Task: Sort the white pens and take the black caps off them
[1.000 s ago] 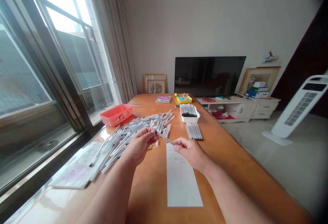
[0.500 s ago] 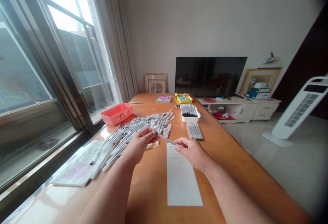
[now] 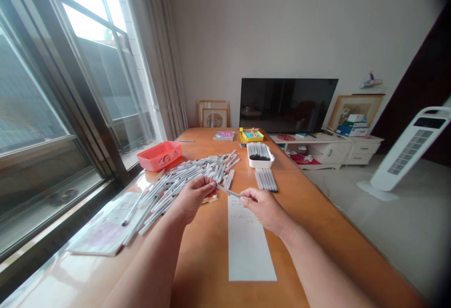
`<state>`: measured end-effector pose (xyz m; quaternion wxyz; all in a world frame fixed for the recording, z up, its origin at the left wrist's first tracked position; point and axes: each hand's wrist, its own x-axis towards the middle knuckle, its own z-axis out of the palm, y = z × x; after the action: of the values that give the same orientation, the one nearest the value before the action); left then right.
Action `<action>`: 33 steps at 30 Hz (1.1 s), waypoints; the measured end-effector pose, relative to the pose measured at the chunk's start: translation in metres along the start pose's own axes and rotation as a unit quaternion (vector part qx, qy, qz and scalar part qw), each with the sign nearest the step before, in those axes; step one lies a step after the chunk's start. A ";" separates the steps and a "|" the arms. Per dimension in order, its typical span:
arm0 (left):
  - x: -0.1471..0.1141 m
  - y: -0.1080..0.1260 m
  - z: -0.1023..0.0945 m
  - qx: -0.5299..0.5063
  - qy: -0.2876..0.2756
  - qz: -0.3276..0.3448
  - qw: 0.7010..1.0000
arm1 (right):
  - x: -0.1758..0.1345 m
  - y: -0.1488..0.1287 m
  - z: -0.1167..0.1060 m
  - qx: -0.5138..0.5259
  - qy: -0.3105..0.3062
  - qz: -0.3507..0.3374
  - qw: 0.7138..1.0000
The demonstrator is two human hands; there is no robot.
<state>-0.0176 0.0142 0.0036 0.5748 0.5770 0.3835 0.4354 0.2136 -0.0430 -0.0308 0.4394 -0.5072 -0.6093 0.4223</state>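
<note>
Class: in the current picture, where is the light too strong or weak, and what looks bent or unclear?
Head view: the window is partly blown white, and pale glare washes the table at near left; head view: right-hand corners darken, and the fan leans, probably lens distortion; head view: the pen looks slightly soft, writing on the paper unreadable.

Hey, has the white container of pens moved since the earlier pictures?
No. The white container stands in the same spot on the table, judged against the television behind it.
</note>
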 end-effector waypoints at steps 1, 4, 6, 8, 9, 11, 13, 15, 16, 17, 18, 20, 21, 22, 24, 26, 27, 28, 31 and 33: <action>0.000 -0.001 0.000 -0.007 -0.003 -0.001 1.000 | 0.000 -0.001 0.000 0.004 0.000 0.005 1.000; 0.001 -0.004 0.000 -0.029 -0.012 -0.002 0.999 | -0.002 -0.004 -0.001 0.021 -0.005 0.021 1.000; 0.002 -0.005 0.000 -0.043 -0.018 0.000 0.999 | -0.003 -0.006 -0.002 0.033 -0.012 0.030 0.999; 0.003 -0.006 0.000 -0.050 -0.021 0.007 0.998 | -0.005 -0.010 -0.002 0.048 -0.024 0.036 0.998; 0.003 -0.006 -0.001 -0.052 -0.021 0.010 0.998 | -0.005 -0.011 -0.002 0.056 -0.032 0.038 0.997; 0.003 -0.005 0.000 -0.061 -0.019 0.013 0.998 | -0.006 -0.014 -0.002 0.074 -0.047 0.039 0.995; 0.002 -0.003 0.001 -0.081 -0.014 0.006 0.997 | -0.007 -0.015 -0.001 0.085 -0.052 0.040 0.994; 0.001 -0.001 0.003 -0.106 0.002 -0.012 0.994 | -0.006 -0.015 0.000 0.090 -0.046 0.039 0.994; 0.000 0.000 0.004 -0.116 0.015 -0.022 0.993 | -0.006 -0.015 0.001 0.088 -0.042 0.038 0.994; 0.000 0.000 0.006 -0.122 0.030 -0.031 0.992 | -0.006 -0.015 0.002 0.086 -0.039 0.035 0.995; 0.000 0.000 0.007 -0.124 0.044 -0.037 0.991 | -0.006 -0.015 0.003 0.084 -0.036 0.033 0.995; 0.000 -0.001 0.009 -0.118 0.065 -0.039 0.990 | -0.005 -0.015 0.005 0.077 -0.029 0.030 0.996; 0.000 -0.002 0.009 -0.112 0.067 -0.035 0.991 | -0.005 -0.014 0.005 0.073 -0.026 0.030 0.997; 0.001 -0.003 0.010 -0.105 0.066 -0.029 0.992 | -0.005 -0.014 0.006 0.068 -0.022 0.031 0.997; 0.001 -0.005 0.010 -0.088 0.062 -0.013 0.994 | -0.005 -0.014 0.008 0.061 -0.016 0.034 0.997; 0.002 -0.005 0.010 -0.075 0.060 0.004 0.995 | -0.005 -0.015 0.009 0.065 -0.016 0.036 0.997; 0.002 -0.005 0.011 -0.075 0.059 0.011 0.995 | -0.006 -0.015 0.009 0.073 -0.021 0.038 0.996; 0.001 -0.004 0.011 -0.082 0.054 0.014 0.995 | -0.006 -0.016 0.009 0.082 -0.026 0.040 0.995; 0.000 0.000 0.011 -0.128 0.026 0.002 0.991 | -0.008 -0.018 0.008 0.107 -0.038 0.050 0.992; -0.001 0.001 0.011 -0.145 0.026 -0.019 0.989 | -0.008 -0.019 0.008 0.111 -0.037 0.053 0.992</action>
<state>-0.0071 0.0096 0.0046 0.6505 0.4684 0.3418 0.4906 0.2020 -0.0538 -0.0151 0.4474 -0.4710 -0.5465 0.5285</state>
